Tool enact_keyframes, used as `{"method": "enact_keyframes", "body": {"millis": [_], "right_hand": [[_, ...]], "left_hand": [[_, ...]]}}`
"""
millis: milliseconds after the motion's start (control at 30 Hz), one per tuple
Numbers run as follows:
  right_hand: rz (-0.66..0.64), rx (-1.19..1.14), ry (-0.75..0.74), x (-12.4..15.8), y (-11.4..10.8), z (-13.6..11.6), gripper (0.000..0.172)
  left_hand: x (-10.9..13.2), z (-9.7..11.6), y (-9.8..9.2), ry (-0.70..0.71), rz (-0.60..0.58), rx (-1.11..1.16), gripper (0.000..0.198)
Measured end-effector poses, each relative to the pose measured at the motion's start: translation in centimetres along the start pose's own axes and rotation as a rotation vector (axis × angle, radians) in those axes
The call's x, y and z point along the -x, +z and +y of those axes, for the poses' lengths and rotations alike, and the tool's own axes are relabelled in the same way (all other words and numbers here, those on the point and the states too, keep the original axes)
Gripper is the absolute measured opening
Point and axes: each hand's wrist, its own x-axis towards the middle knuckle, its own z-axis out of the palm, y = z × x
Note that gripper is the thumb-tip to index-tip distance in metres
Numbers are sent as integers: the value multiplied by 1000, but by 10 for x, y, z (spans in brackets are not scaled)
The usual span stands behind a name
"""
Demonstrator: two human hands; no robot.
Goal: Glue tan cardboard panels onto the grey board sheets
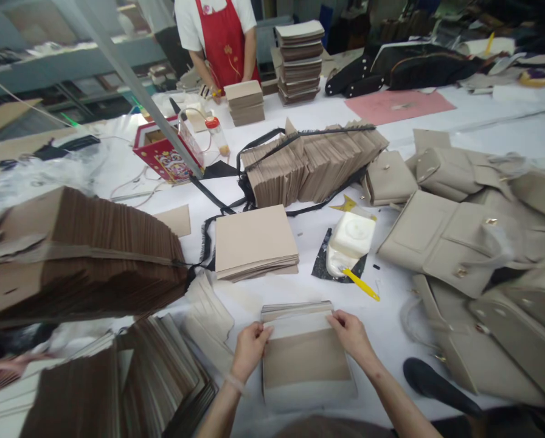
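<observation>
In front of me lies a taupe panel [306, 359] with a whitish band along its far and near edges. My left hand [250, 347] pinches its far left corner, fingers closed. At the far right corner my right hand [350, 331] has thumb and fingers closed on the same panel. Beneath and beyond it, the edges of a small stack of sheets [295, 309] show. A pile of flat beige panels [256, 237] sits just farther off. To its right stands a white glue container [352, 240] on a dark scrap, with a yellow-handled brush [361, 284] leaning in it.
Taupe handbags [441, 237] crowd the right side, near a black rounded object [437, 383]. Large bundles of brown panels [117, 243] fill the left. A strapped row of panels [315, 161] stands ahead. Across the table, a person in a red apron [227, 42] stands behind stacked pieces [245, 103].
</observation>
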Motion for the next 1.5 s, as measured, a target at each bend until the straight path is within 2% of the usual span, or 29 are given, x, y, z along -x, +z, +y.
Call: {"method": "enact_keyframes", "body": {"millis": [167, 400, 1000, 1500], "right_hand": [[35, 61, 7, -4, 3, 0, 36], [86, 112, 36, -3, 11, 2, 38], [146, 108, 84, -4, 18, 5, 34], [186, 95, 96, -3, 22, 3, 27]], "left_hand": [[-4, -3, 0, 1, 117, -84, 41], [-8, -6, 4, -44, 190, -105, 44], [-18, -17, 6, -116, 177, -52, 50], [-15, -6, 3, -113, 146, -132, 54]]}}
